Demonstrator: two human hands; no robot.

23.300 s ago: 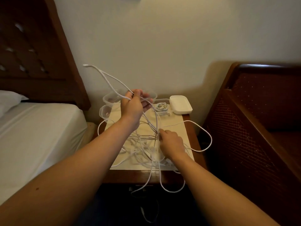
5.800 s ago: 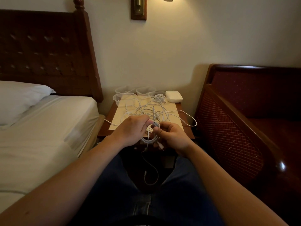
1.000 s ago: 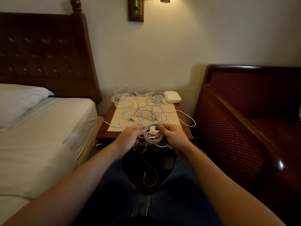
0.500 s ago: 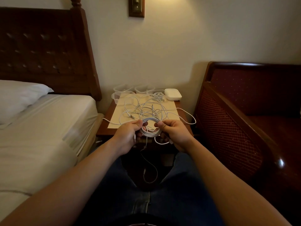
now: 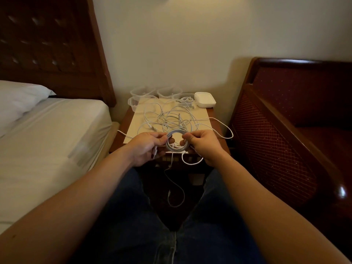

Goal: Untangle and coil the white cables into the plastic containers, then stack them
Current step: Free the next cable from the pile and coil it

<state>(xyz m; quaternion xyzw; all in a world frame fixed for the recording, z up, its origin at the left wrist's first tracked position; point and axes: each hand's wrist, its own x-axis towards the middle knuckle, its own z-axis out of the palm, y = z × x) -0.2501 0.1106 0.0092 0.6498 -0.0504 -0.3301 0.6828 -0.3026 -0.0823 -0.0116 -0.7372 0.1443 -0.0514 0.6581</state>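
Pinching opposite sides of a coiled white cable (image 5: 176, 142), the left hand (image 5: 146, 147) and right hand (image 5: 202, 144) hold it at the surface's (image 5: 131, 128) near edge, fingers (image 5: 187, 137) curled round its loops; tangled cables (image 5: 171, 117) lie beyond.

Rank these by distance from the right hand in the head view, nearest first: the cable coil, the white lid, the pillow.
1. Cable coil: in the right hand's grip, left hand too.
2. White lid: back right of the nightstand.
3. Pillow: far left, on the bed.
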